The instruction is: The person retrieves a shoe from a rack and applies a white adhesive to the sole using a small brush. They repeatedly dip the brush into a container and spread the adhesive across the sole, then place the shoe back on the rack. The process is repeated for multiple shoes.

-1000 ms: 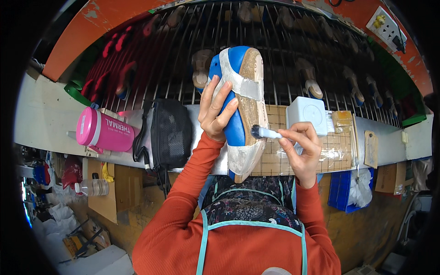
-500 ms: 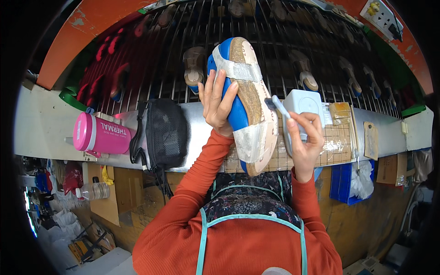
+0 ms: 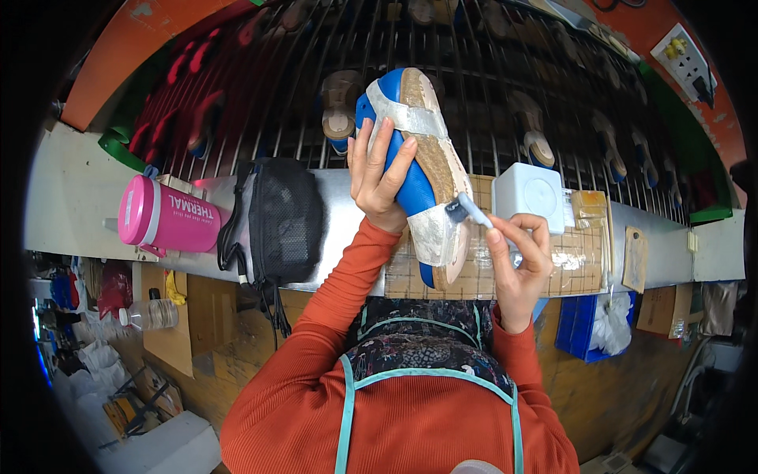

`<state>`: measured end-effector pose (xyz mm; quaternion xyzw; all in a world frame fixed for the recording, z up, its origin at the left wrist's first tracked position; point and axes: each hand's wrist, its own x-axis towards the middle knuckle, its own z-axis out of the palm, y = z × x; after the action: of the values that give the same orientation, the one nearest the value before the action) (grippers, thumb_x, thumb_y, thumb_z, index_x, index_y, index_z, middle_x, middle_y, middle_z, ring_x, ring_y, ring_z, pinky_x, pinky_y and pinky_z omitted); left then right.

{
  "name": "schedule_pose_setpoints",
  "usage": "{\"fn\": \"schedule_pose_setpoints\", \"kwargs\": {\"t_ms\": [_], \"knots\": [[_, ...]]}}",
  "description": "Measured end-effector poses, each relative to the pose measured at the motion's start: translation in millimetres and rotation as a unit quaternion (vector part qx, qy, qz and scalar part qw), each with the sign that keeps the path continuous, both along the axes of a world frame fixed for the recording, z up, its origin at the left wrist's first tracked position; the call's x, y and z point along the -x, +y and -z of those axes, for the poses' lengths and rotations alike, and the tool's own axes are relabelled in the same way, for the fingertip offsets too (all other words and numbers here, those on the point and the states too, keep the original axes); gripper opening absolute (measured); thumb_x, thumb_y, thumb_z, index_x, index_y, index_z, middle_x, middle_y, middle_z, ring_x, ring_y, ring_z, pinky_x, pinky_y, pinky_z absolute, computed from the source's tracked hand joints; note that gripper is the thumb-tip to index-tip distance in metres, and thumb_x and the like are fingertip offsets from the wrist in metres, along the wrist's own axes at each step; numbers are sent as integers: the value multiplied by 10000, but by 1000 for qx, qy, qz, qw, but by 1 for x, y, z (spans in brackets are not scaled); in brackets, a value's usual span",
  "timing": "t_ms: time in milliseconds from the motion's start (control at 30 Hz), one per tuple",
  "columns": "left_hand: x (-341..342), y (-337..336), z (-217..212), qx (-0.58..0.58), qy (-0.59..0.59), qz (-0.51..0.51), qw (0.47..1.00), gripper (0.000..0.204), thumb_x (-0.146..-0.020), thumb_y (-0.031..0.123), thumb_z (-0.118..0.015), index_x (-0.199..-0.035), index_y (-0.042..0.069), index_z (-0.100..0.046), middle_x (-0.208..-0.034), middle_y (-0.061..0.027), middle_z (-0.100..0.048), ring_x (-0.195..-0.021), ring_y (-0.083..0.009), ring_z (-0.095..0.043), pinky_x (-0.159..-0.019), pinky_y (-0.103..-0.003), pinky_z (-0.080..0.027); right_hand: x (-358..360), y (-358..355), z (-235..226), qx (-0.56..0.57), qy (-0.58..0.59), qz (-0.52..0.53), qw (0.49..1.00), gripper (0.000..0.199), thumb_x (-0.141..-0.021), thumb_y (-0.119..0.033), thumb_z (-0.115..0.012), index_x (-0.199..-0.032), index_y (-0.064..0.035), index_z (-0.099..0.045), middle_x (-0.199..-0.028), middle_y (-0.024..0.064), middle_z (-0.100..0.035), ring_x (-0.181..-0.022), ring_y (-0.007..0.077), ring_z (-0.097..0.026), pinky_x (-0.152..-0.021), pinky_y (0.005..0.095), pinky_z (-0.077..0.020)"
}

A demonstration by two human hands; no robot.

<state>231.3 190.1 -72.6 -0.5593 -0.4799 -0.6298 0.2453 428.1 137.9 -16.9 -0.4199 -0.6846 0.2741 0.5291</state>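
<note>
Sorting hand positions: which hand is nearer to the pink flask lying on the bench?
Left. The left hand grips the blue shoe, partway toward the pink flask. The right hand, holding a small brush, is beyond the shoe, farther away.

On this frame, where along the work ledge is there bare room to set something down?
Bare ledge lies left of the pink flask, and a short stretch right of the small board. The middle is crowded: black bag, shoe in the left hand, brush in the right hand, white box.
</note>
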Motion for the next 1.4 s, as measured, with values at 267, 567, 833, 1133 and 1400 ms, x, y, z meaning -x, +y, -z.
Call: {"fn": "schedule_pose_setpoints", "kwargs": {"t_ms": [267, 567, 833, 1133, 1400], "knots": [[5, -1, -6, 32, -24, 5, 999, 395, -794, 175, -701, -1182, 238, -663, -1318, -110, -591, -1244, -386, -519, -1036, -574, -351, -1, 6, 2, -49, -39, -13, 998, 196, -782, -29, -747, -977, -48, -749, -918, 44, -549, -728, 112, -538, -618, 230, -426], [6, 2, -7, 95, -37, 4, 995, 447, -762, 148, -725, -1199, 227, -665, -1326, -85, -588, -1236, -368, -528, -1045, -550, -361, -8, -8, 5, -24, -34, -38, 998, 195, -777, -26, -749, -972, -37, -748, -904, 43, -549, -739, 119, -533, -614, 231, -420], [3, 7, -14, 145, -48, 25, 988, 572, -658, 100, -802, -1203, 208, -663, -1313, -89, -595, -1198, -375, -554, -1033, -521, -388, -21, -18, -1, 76, 51, -66, 994, 172, -804, -28, -726, -975, -10, -738, -920, 54, -542, -774, 118, -543, -655, 235, -445], [-2, 4, -13, 177, -49, 29, 983, 632, -609, 69, -823, -1202, 213, -661, -1322, -83, -587, -1209, -368, -543, -1040, -523, -384, -9, -2, -5, 14, 16, -26, 999, 170, -824, -22, -713, -992, -2, -728, -925, 55, -531, -723, 101, -527, -617, 228, -432], [3, 5, -12, 183, -58, 26, 981, 640, -621, 75, -817, -1221, 215, -644, -1317, -78, -591, -1202, -361, -549, -1045, -538, -369, -6, 5, -6, -47, 10, -36, 998, 186, -803, -11, -731, -989, -11, -733, -931, 61, -537, -719, 106, -533, -618, 214, -447]]}}
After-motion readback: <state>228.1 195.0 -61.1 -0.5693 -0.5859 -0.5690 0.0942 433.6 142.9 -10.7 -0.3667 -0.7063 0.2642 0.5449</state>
